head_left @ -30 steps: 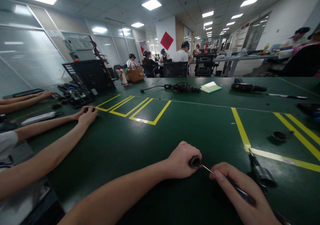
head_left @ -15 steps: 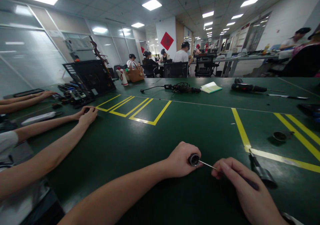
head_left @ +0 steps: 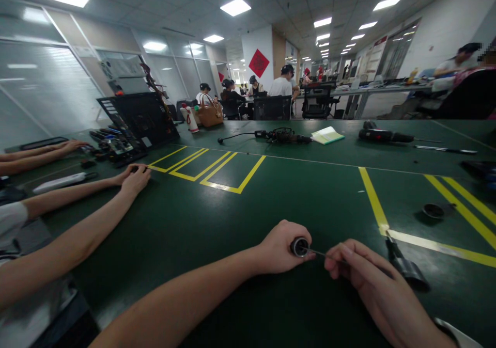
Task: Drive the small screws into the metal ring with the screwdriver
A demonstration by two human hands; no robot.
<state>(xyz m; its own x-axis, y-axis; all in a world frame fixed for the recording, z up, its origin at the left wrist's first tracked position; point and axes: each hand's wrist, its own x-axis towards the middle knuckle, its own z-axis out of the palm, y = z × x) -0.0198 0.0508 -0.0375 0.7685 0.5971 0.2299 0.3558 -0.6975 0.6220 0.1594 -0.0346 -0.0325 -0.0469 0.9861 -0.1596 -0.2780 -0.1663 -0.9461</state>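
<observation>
My left hand (head_left: 284, 247) is closed around a dark, hollow cylindrical part (head_left: 299, 247), its round open end turned toward my right hand. Between the fingers of my right hand (head_left: 364, 273) is a thin-shafted screwdriver (head_left: 318, 253), its handle mostly hidden by the palm. The screwdriver's tip reaches into the cylinder's open end; what it touches inside is too dark to see. Just beyond my right hand lies a dark metal piece with a wide cylindrical end (head_left: 413, 273), on the table.
The green table (head_left: 217, 214) carries yellow tape outlines. A round metal cup-like part (head_left: 433, 211) lies at right, a power drill (head_left: 385, 133) and notebook (head_left: 328, 135) farther back, with a bundled cable (head_left: 284, 135). A co-worker's hands (head_left: 134, 177) rest at left.
My right hand has shifted slightly left and turned a little, so the screwdriver reaches deeper into the cylinder. The left hand stays nearly still.
</observation>
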